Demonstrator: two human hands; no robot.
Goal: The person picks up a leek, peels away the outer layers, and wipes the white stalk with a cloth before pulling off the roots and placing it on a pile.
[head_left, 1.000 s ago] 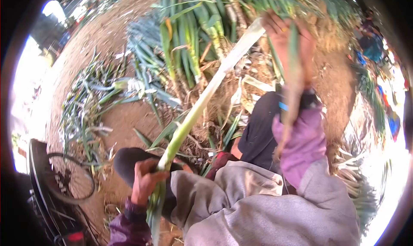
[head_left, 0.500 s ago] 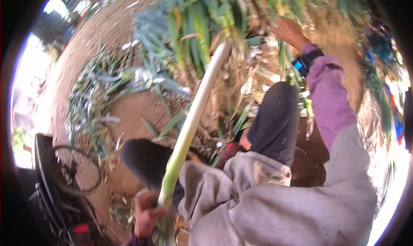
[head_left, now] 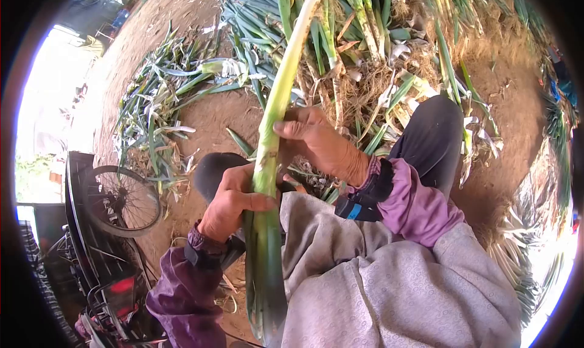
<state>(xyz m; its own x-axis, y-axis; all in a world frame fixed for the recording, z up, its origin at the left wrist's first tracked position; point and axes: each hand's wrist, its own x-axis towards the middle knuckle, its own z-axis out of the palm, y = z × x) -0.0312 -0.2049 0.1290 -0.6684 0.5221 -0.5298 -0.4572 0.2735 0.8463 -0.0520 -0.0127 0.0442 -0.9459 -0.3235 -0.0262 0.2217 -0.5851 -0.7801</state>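
A long leek [head_left: 277,114] with a pale white shaft and green leaves runs up the middle of the view, its white end pointing away from me. My left hand [head_left: 230,200] is wrapped around its green lower part. My right hand [head_left: 317,142] pinches the shaft just above, thumb and fingers on its outer skin. A blue-and-black band sits on my right wrist. My grey jacket and dark trouser knees [head_left: 429,135] lie under the leek.
A big heap of uncleaned leeks [head_left: 359,19] lies ahead on the bare earth. Cut green leaves [head_left: 158,114] are strewn to the left. A bicycle wheel [head_left: 121,201] and a black crate [head_left: 91,250] stand at lower left. More trimmings lie at the right edge.
My right hand came down from the far pile and now grips the leek's shaft. The strip it held a second ago is gone. The leek swung more upright and my left hand shifted up it.
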